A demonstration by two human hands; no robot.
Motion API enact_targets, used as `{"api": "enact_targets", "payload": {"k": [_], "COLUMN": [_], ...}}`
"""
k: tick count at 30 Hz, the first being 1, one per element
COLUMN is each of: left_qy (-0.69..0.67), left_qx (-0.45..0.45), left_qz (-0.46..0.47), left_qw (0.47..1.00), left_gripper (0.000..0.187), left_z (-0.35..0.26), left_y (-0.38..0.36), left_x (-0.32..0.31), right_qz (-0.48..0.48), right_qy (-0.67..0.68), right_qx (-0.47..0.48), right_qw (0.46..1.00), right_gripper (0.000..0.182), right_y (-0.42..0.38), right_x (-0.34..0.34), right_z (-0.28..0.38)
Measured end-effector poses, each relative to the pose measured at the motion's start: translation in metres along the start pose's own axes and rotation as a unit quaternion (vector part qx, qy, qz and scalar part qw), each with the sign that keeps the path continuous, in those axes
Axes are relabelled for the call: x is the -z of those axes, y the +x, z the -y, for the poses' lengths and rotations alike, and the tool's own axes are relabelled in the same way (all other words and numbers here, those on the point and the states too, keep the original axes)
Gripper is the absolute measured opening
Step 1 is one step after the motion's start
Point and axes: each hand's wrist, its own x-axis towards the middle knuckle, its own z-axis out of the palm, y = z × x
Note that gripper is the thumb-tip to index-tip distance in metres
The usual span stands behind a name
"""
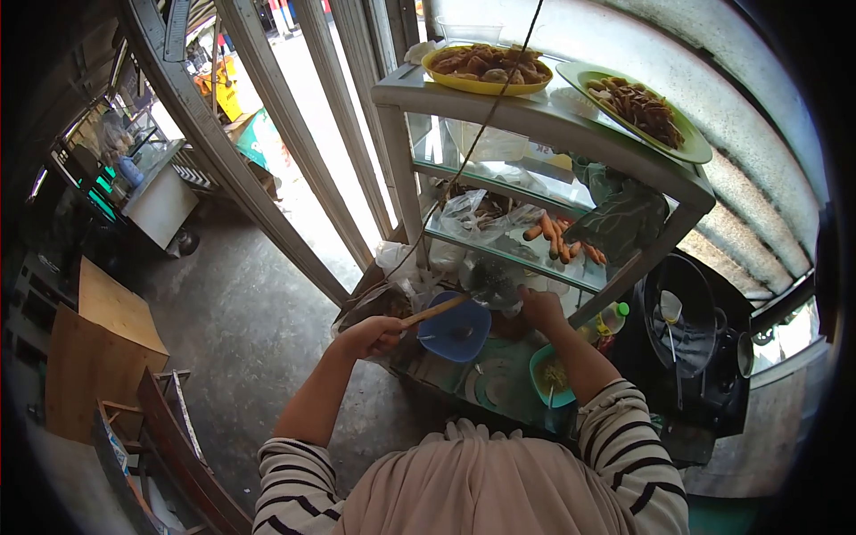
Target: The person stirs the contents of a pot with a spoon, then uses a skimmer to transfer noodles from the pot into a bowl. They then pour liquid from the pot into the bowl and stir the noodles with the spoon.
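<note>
My left hand (pixel 373 337) is closed around the wooden handle of a skimmer (pixel 437 310). The skimmer's dark perforated head (pixel 489 278) is raised just beyond a blue bowl (pixel 455 332), and the handle passes over the bowl's far rim. A spoon handle lies inside the bowl. My right hand (pixel 541 309) is at the right side of the skimmer head, its fingers curled by something pale; what they grip is hidden. Nearer my right forearm stands a green bowl (pixel 555 379) of yellowish food with a spoon in it.
A glass display case (pixel 544 192) holds sausage-like orange pieces (pixel 557 236) and plastic bags. On its top sit a yellow plate (pixel 443 82) and a green plate (pixel 691 153) of fried food. A wok (pixel 704 343) with a spatula is at right; a green-capped bottle (pixel 613 318) stands nearby.
</note>
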Motion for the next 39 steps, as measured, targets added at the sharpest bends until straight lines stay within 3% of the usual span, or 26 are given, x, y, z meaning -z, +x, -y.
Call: {"api": "enact_targets", "payload": {"k": [1, 3, 4, 6, 10, 12, 13, 15, 16, 19, 23, 25, 28, 31, 34, 35, 39], "left_qy": [0.006, 0.039, 0.070, 0.091, 0.135, 0.144, 0.152, 0.153, 0.148, 0.129, 0.139, 0.156, 0.078, 0.044, 0.018, 0.025, 0.006], "left_qx": [-0.012, -0.029, -0.045, -0.041, -0.024, -0.021, -0.018, -0.006, 0.002, -0.020, -0.056, -0.100, -0.087, -0.107, -0.109, -0.107, -0.101], "left_qz": [0.005, -0.014, -0.035, -0.032, -0.029, 0.000, 0.021, 0.043, 0.058, 0.062, 0.051, -0.023, -0.037, -0.026, -0.021, -0.031, 0.008], "left_qw": [1.000, 0.999, 0.996, 0.995, 0.990, 0.989, 0.988, 0.987, 0.987, 0.990, 0.987, 0.982, 0.993, 0.993, 0.994, 0.993, 0.995], "left_gripper": [0.040, 0.041, 0.042, 0.045, 0.049, 0.047, 0.045, 0.043, 0.040, 0.039, 0.037, 0.035, 0.033, 0.032, 0.032, 0.031, 0.032], "left_z": [0.001, 0.002, 0.003, 0.007, 0.006, 0.006, 0.006, 0.015, 0.019, 0.032, 0.052, 0.071, 0.098, 0.127, 0.147, 0.152, 0.172], "left_y": [-0.003, -0.016, -0.022, -0.031, -0.052, -0.066, -0.071, -0.077, -0.077, -0.077, -0.073, -0.069, -0.072, -0.077, -0.076, -0.075, -0.059], "left_x": [-0.003, -0.014, -0.019, -0.013, 0.007, 0.010, 0.011, 0.017, 0.017, 0.001, -0.037, -0.063, -0.098, -0.131, -0.170, -0.185, -0.235], "right_qz": [-0.001, -0.004, -0.003, -0.045, -0.097, -0.101, -0.104, -0.080, -0.087, -0.104, -0.153, -0.149, -0.138, -0.119, -0.104, -0.122, -0.135], "right_qy": [-0.001, 0.075, 0.075, 0.210, 0.272, 0.417, 0.413, 0.612, 0.609, 0.664, 0.689, 0.681, 0.705, 0.677, 0.715, 0.672, 0.688], "right_qx": [-0.003, -0.176, -0.182, -0.218, -0.202, -0.268, -0.276, -0.354, -0.365, -0.408, -0.392, -0.383, -0.350, -0.383, -0.374, -0.386, -0.400], "right_qw": [1.000, 0.981, 0.981, 0.952, 0.936, 0.863, 0.861, 0.702, 0.699, 0.618, 0.590, 0.606, 0.601, 0.617, 0.582, 0.620, 0.590], "right_gripper": [0.029, 0.023, 0.023, 0.019, 0.018, 0.012, 0.012, 0.011, 0.011, 0.017, 0.022, 0.022, 0.022, 0.031, 0.035, 0.037, 0.038], "right_y": [-0.002, -0.009, -0.017, -0.046, -0.133, -0.178, -0.196, -0.235, -0.249, -0.282, -0.319, -0.325, -0.350, -0.384, -0.436, -0.452, -0.506], "right_x": [0.010, 0.030, 0.030, 0.029, 0.023, 0.010, 0.015, 0.033, 0.043, 0.087, 0.082, 0.093, 0.108, 0.123, 0.119, 0.112, 0.109], "right_z": [0.002, 0.004, 0.002, 0.004, -0.004, -0.011, -0.009, -0.005, -0.003, 0.014, 0.007, 0.011, 0.004, -0.003, -0.020, -0.023, -0.043]}}
